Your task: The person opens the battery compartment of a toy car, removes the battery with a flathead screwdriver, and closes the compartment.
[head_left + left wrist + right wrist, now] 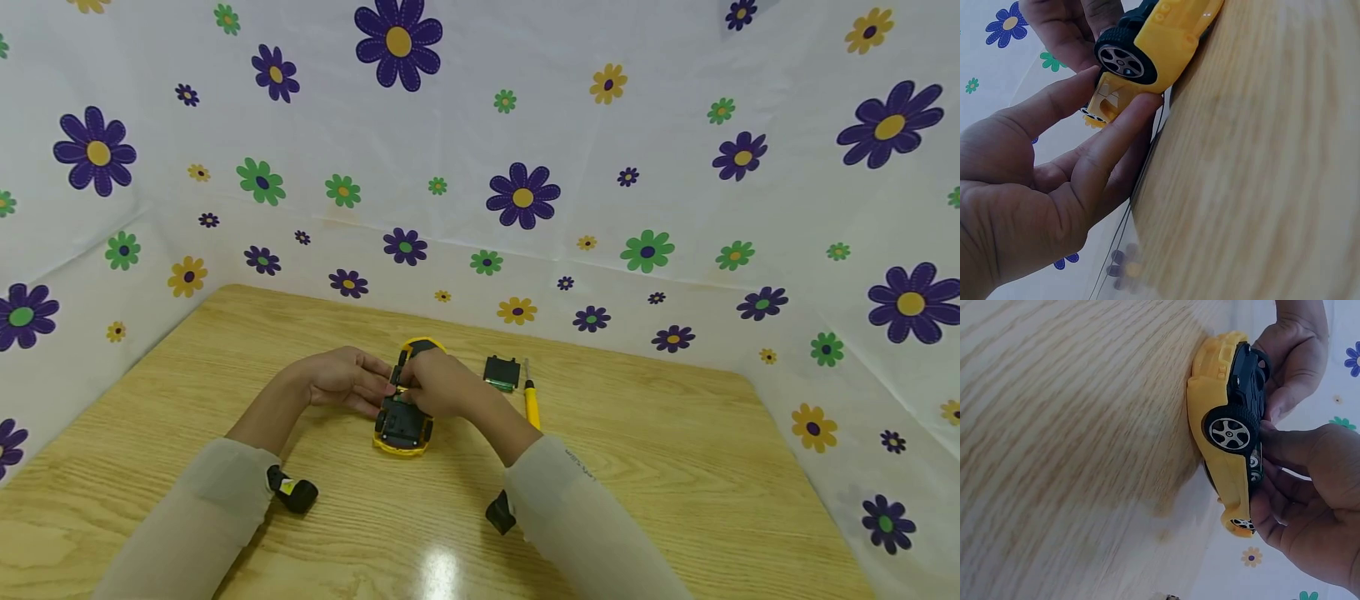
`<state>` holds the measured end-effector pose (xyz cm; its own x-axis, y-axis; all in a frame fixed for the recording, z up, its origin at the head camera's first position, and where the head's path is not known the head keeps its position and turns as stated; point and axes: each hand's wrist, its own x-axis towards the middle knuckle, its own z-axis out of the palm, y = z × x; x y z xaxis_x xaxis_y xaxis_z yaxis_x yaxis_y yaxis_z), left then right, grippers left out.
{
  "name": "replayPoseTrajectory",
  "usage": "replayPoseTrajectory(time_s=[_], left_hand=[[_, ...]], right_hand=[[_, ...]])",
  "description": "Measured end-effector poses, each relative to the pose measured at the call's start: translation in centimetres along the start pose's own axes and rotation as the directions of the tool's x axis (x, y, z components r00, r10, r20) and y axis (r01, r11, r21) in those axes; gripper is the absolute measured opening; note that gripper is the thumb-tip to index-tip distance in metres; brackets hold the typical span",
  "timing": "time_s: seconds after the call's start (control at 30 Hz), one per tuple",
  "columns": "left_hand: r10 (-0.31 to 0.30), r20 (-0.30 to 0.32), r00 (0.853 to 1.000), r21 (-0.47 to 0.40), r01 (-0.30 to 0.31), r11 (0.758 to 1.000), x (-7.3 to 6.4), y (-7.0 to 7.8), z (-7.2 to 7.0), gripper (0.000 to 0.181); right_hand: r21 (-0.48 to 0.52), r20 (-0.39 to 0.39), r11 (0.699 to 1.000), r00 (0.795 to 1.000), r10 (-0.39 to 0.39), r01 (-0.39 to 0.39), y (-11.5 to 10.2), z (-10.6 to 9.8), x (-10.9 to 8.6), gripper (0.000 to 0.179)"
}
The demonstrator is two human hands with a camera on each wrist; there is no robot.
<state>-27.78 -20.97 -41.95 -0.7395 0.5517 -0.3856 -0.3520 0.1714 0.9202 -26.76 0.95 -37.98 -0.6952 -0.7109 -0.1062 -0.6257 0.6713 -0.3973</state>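
Note:
A yellow toy car [401,425] lies upside down on the table, its black underside facing up. My left hand [341,379] holds it by the side, thumb near a wheel [1124,60] and a fingertip low on the yellow body. My right hand [438,383] reaches over the underside from the other side. Its thumb and fingers [1285,447] close in at the middle of the underside, around round silver battery ends [1254,462] that show between them. The fingers hide most of the opening there.
Right of the car lies a black cover [502,371] with a green strip along its edge. A screwdriver [532,404] with a yellow handle lies beside it, partly behind the right forearm. A flower-patterned white sheet [450,167] hangs behind the wooden table [645,492].

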Motion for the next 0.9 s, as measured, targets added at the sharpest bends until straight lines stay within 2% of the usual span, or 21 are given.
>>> replayPoseTrajectory(time_s=[0.4,0.9], left_hand=[[-0.010,-0.011,1.000,0.008,0.010,1.000,0.10,-0.16,-0.12,0.055],[0.000,-0.006,1.000,0.017,0.000,1.000,0.08,-0.15,-0.17,0.058]], right_hand=[[0.052,0.000,0.997,0.999,0.054,-0.054,-0.13,-0.27,-0.19,0.019],[0.037,-0.026,0.999,0.999,-0.034,0.035,0.02,-0.77,-0.68,0.018]])
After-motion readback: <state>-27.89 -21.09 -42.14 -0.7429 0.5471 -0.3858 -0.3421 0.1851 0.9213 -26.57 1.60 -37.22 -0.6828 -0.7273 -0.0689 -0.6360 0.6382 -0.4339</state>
